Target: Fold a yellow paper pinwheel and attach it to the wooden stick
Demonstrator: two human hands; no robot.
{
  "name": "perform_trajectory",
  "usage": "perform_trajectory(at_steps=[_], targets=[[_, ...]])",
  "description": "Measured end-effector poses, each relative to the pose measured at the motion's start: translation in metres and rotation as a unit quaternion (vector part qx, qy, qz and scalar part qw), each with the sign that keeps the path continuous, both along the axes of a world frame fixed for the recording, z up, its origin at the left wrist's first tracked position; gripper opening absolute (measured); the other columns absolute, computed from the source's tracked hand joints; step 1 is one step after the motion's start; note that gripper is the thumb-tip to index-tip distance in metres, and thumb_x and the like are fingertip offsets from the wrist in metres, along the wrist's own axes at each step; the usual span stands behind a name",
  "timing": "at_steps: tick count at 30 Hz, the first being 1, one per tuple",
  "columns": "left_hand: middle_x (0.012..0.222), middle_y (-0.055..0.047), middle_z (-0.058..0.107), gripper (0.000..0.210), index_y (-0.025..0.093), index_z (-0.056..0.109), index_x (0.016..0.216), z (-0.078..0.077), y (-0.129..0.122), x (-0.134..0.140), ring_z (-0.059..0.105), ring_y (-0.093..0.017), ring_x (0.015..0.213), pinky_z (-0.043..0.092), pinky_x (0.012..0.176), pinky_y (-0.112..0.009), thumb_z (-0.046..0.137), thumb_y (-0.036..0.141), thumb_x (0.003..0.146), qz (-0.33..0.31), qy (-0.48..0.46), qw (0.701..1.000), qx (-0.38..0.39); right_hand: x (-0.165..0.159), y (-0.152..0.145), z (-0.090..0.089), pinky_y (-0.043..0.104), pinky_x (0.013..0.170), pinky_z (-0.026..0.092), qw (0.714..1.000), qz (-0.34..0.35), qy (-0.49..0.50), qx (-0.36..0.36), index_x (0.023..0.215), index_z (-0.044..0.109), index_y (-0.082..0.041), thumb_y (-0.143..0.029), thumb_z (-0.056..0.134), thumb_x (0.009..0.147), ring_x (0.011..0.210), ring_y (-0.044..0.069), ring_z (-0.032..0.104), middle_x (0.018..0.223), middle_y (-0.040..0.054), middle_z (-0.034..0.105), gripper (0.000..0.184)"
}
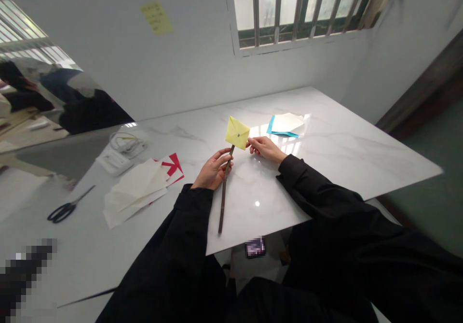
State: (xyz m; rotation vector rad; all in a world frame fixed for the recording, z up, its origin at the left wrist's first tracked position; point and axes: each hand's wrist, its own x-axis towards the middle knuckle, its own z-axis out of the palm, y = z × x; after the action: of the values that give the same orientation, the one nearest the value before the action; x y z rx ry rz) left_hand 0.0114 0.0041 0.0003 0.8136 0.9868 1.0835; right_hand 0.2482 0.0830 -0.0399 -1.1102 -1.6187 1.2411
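A yellow paper pinwheel (237, 133), folded into a square with a small metal pin at its middle, sits at the top of a dark brown stick (224, 192). My left hand (213, 169) is closed around the upper part of this stick, just below the paper. Thumb and fingertips of my right hand (265, 148) pinch the pinwheel's lower right edge. The stick slants down toward the table's front edge.
Cream and red paper scraps (141, 188) lie to the left, with black scissors (70, 207) farther out. Behind them are a white box and cable (117, 159). Blue and cream paper (287, 124) rests at the back right. A second pointed blade (87, 297) shows at the lower left.
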Motion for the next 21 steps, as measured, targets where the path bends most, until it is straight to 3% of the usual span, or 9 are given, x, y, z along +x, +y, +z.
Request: perform_trajectory(at_steps=[9,12,14,16,18,21], targets=[[0.094,-0.004,0.074,0.043,0.018,0.074,0.117,-0.0012,0.0008,-0.0013,0.069,-0.011,0.074,0.055,0.065,-0.02,0.094,0.019,0.079,-0.007,0.005,1.0,0.006,0.0002,-0.0007,0.0004,0.023,0.055,0.039,1.0,0.004,-0.003,0.005,0.101,0.078,-0.012,-0.059,0.059,0.108,0.057,0.01,0.051,0.075,0.0038,0.072,0.051],[0.093,-0.004,0.074,0.044,0.018,0.075,0.117,-0.0012,0.001,-0.0011,0.069,-0.012,0.073,0.055,0.064,-0.02,0.094,0.018,0.078,-0.004,0.008,1.0,0.003,0.0,-0.0024,0.0015,0.022,0.054,0.041,1.0,-0.012,0.016,-0.003,0.123,0.073,-0.013,-0.054,0.062,0.108,0.057,0.01,0.052,0.076,0.0019,0.072,0.045],[0.092,-0.004,0.074,0.043,0.018,0.076,0.117,-0.001,0.0009,-0.0008,0.069,-0.012,0.073,0.055,0.064,-0.021,0.094,0.018,0.078,-0.005,0.01,1.0,0.001,0.0001,-0.0038,0.0024,0.022,0.054,0.042,0.999,-0.022,0.036,-0.007,0.144,0.062,-0.014,-0.051,0.064,0.108,0.056,0.011,0.052,0.077,0.0002,0.072,0.052],[0.092,-0.004,0.074,0.042,0.018,0.076,0.117,-0.0006,0.0007,-0.0004,0.069,-0.012,0.074,0.055,0.065,-0.021,0.093,0.017,0.078,-0.008,0.009,1.0,0.001,0.0004,-0.0046,0.0029,0.023,0.054,0.043,0.999,-0.021,0.047,-0.003,0.153,0.055,-0.015,-0.05,0.065,0.108,0.056,0.011,0.052,0.078,-0.0005,0.072,0.058],[0.092,-0.004,0.074,0.042,0.017,0.076,0.117,-0.0004,0.0005,-0.0003,0.069,-0.012,0.073,0.055,0.065,-0.021,0.093,0.017,0.078,-0.007,0.007,1.0,0.001,0.0007,-0.0043,0.0024,0.023,0.053,0.042,0.999,-0.009,0.04,0.011,0.139,0.064,-0.015,-0.052,0.064,0.107,0.056,0.011,0.052,0.08,0.0008,0.072,0.049],[0.092,-0.004,0.074,0.043,0.017,0.076,0.117,0.0002,0.0003,-0.0002,0.069,-0.012,0.073,0.055,0.065,-0.02,0.094,0.017,0.078,-0.001,0.005,1.0,0.002,0.0012,-0.0021,0.0002,0.024,0.054,0.039,0.999,0.004,0.004,0.035,0.093,0.073,-0.014,-0.06,0.058,0.107,0.056,0.011,0.052,0.076,0.0041,0.071,0.05]])
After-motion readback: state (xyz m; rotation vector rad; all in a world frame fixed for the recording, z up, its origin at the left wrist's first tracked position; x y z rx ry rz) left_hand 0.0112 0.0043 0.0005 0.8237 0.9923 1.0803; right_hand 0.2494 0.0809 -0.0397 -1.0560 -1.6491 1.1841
